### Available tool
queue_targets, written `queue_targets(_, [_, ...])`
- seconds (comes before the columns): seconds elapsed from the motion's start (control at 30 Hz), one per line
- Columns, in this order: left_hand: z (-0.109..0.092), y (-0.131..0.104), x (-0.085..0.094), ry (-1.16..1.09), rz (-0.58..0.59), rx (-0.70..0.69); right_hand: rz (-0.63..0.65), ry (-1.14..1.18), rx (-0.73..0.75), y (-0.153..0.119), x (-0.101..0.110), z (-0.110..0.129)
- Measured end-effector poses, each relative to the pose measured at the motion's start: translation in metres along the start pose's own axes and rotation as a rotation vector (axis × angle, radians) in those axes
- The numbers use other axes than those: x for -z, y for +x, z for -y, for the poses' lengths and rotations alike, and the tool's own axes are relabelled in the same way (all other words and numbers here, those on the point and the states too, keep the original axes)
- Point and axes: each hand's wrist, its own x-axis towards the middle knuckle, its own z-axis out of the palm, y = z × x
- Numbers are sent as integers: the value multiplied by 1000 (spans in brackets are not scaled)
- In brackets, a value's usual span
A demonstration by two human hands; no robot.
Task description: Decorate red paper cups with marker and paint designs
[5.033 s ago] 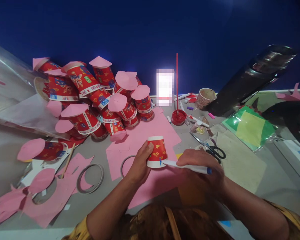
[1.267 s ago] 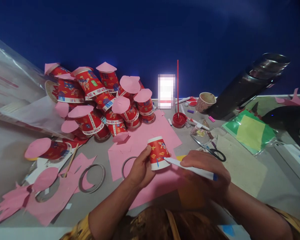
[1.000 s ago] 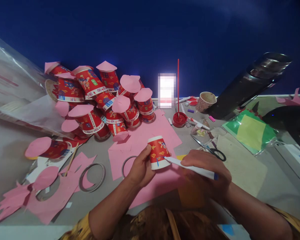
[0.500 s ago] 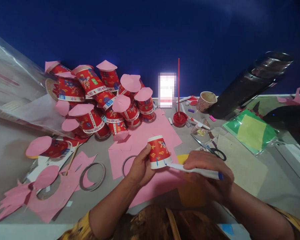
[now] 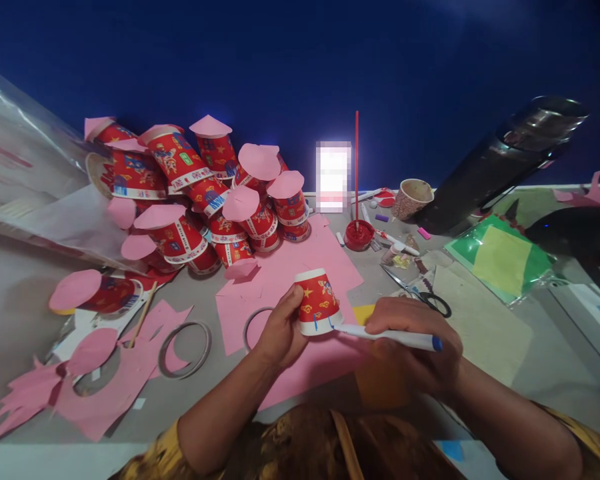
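Note:
My left hand (image 5: 283, 330) is wrapped round a red paper cup (image 5: 319, 301), held upside down with its white rim at the bottom. Blue pen strokes show on that white band. Between the fingers of my right hand (image 5: 417, 343) is a white marker (image 5: 395, 338) with a blue end. Its tip touches the band near the right side of the cup. Pink paper (image 5: 305, 380) lies on the table beneath both hands. At the back left, several red cups with pink cone tops (image 5: 180, 233) are piled up.
Tape rings (image 5: 185, 350) and pink paper scraps (image 5: 100, 387) lie at the left. Scissors (image 5: 420, 293) rest right of the cup, behind my right hand. Farther back are a red pot with an upright stick (image 5: 359, 235), a patterned cup (image 5: 413, 199) and a black flask (image 5: 480, 177).
The marker's tip stays at the cup's white band, where the blue stroke looks slightly longer. My right hand has shifted a little left, and the view has moved slightly.

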Motion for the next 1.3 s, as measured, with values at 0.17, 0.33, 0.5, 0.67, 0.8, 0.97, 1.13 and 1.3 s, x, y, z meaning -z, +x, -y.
queue_targets(0.17, [2,0,-1,81,50,-35,76,-38,-62,-1,3,2])
queue_targets(0.33, [3,-2,-4,120,71,-60,106,-6,-122,1,4,3])
queue_targets(0.5, [3,-3,-4,119,72,-75,92,13,-127,2,3,3])
queue_targets(0.67, [4,-2,-4,98,39,-79,73,-16,-123,1,2,2])
queue_targets(0.8, [5,-3,-5,96,45,-78,36,-8,-122,-2,0,0])
queue_targets(0.97, [5,-3,-5,89,56,-63,-21,-25,-109,-5,0,-2])
queue_targets(1.13, [6,-3,-2,79,66,-73,-27,-26,-110,-4,1,-1])
queue_targets(1.3, [6,-3,-3,105,76,-62,-22,-33,-113,-4,-1,-1])
